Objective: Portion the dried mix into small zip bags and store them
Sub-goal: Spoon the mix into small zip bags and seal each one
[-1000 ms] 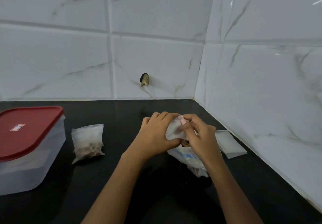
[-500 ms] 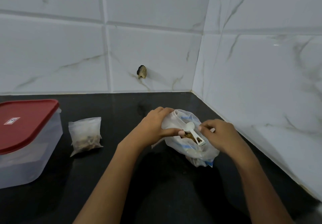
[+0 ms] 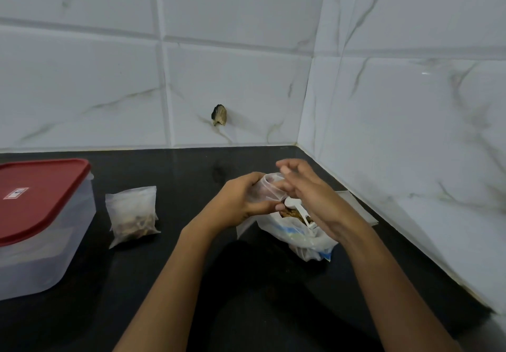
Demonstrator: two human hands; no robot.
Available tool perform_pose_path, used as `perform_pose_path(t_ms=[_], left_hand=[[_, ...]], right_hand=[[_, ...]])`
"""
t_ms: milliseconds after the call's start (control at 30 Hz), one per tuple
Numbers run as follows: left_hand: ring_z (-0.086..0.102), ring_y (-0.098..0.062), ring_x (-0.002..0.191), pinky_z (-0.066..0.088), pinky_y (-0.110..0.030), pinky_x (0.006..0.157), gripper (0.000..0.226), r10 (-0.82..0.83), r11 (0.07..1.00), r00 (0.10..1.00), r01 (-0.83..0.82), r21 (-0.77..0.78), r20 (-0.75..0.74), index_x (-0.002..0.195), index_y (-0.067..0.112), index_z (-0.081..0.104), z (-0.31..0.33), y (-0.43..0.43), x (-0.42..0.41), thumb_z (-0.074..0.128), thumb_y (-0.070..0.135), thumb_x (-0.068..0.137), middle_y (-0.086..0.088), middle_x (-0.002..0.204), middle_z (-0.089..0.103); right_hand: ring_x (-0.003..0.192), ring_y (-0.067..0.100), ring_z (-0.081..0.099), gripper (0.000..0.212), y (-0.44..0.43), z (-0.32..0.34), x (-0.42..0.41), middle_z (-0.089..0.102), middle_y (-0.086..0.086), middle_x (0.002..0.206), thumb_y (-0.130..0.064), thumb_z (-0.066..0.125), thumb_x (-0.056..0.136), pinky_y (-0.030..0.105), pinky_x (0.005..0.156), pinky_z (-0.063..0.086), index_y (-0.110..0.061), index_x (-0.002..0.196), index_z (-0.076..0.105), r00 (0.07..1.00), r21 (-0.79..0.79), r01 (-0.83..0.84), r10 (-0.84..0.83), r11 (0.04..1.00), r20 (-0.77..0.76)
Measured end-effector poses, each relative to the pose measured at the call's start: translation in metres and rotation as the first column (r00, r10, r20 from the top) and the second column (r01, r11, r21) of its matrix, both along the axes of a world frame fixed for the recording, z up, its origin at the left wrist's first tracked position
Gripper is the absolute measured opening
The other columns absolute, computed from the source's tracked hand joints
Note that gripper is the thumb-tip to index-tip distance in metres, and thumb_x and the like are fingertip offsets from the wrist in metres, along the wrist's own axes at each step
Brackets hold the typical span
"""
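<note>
Right hand [image 3: 315, 198] risen to small zip bag [image 3: 267, 187] mouth, blurred, possibly loose, grip can't tell, left hand [image 3: 241, 201] gripping that bag over big mix bag [image 3: 298, 238] on counter [image 3: 109, 297], white scoop [image 3: 293, 203] inside, filled bag [image 3: 132, 214] sits left

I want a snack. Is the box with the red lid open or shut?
Shut. The red lid sits flat over the clear box, covering its top.
</note>
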State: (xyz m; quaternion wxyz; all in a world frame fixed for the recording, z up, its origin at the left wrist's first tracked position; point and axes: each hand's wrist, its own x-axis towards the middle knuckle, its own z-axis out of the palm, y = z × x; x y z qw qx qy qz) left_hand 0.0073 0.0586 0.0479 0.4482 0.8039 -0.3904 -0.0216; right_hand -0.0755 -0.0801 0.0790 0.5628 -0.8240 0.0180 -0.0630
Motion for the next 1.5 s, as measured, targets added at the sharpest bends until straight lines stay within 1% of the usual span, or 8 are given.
perform_pose_path(t_ms=[67,200,400,500,633,1200,1333,1500], left_hand=[[0.057,-0.002,0.082,0.044,-0.009,0.07,0.046,-0.005,1.0,1.0,0.005,-0.008,-0.005,0.116,0.019,0.056,-0.001,0.0,0.0,0.075,0.032,0.075,0.008,0.097,0.062],[0.054,0.0,0.082,0.042,-0.007,0.068,0.052,0.013,1.0,1.0,-0.013,0.019,0.026,0.121,0.016,0.053,-0.002,-0.003,0.0,0.075,0.028,0.076,0.011,0.097,0.056],[0.051,-0.003,0.088,0.041,-0.012,0.072,0.057,0.042,0.998,0.998,-0.044,0.044,0.043,0.124,0.017,0.048,-0.003,-0.003,0.003,0.073,0.034,0.076,0.009,0.105,0.053],[0.048,-0.007,0.1,0.04,-0.017,0.077,0.064,0.054,0.996,0.998,-0.055,0.073,0.018,0.13,0.019,0.042,-0.004,-0.003,0.004,0.071,0.04,0.076,0.011,0.112,0.046],[0.046,-0.01,0.106,0.041,-0.023,0.087,0.071,0.044,0.992,0.999,-0.041,0.123,-0.025,0.134,0.019,0.036,-0.007,-0.004,0.004,0.069,0.043,0.077,0.005,0.127,0.047],[0.044,-0.011,0.1,0.038,-0.024,0.082,0.064,0.055,0.954,0.997,-0.04,0.296,-0.045,0.133,0.019,0.034,-0.008,0.001,0.008,0.065,0.042,0.082,-0.005,0.132,0.047],[0.045,-0.013,0.101,0.039,-0.025,0.083,0.064,0.053,0.959,0.996,-0.032,0.282,-0.066,0.132,0.02,0.035,-0.009,0.001,0.007,0.066,0.041,0.081,-0.004,0.131,0.047],[0.045,-0.012,0.1,0.038,-0.025,0.082,0.063,0.045,0.962,0.996,-0.024,0.273,-0.07,0.132,0.019,0.035,-0.01,0.0,0.007,0.066,0.041,0.082,-0.003,0.13,0.047]], right_hand=[[0.101,0.001,0.054,0.036,0.001,-0.001,0.004,0.062,-0.008,0.107,-0.05,0.041,0.092,0.018,0.073,0.038,-0.039,0.126,0.036,1.0,-0.028,-0.018,0.017,0.999,-0.024],[0.105,0.015,0.06,0.053,0.0,-0.007,0.015,0.069,-0.003,0.093,-0.025,0.057,0.091,0.021,0.076,0.041,-0.036,0.136,0.029,0.998,-0.059,0.035,-0.032,0.998,0.046],[0.091,0.01,0.065,0.039,-0.002,-0.003,0.015,0.071,-0.004,0.09,-0.027,0.054,0.093,0.025,0.082,0.044,-0.029,0.128,0.038,0.981,-0.006,0.156,-0.154,0.988,0.117],[0.094,0.013,0.061,0.024,-0.021,-0.005,0.016,0.067,-0.003,0.101,-0.029,0.052,0.093,0.031,0.086,0.047,-0.022,0.116,0.05,0.94,-0.452,0.34,-0.312,0.825,0.138],[0.094,0.021,0.061,0.03,-0.033,-0.022,0.019,0.067,0.004,0.103,-0.036,0.056,0.089,0.035,0.084,0.05,-0.016,0.11,0.065,0.897,-0.827,0.115,-0.415,0.55,-0.152],[0.095,0.022,0.063,0.027,-0.015,-0.001,0.001,0.063,0.01,0.114,-0.017,0.051,0.094,0.032,0.087,0.052,-0.018,0.118,0.063,0.924,-0.772,0.203,-0.378,0.602,-0.052],[0.104,0.022,0.06,0.036,-0.015,0.001,0.006,0.059,0.009,0.122,-0.015,0.054,0.092,0.032,0.093,0.05,-0.015,0.127,0.054,0.897,-0.889,0.109,-0.429,0.444,-0.104],[0.087,0.017,0.058,0.035,-0.016,-0.01,0.007,0.06,0.006,0.115,-0.015,0.056,0.089,0.024,0.073,0.045,-0.015,0.124,0.056,0.877,-0.959,0.034,-0.469,0.282,-0.107]])
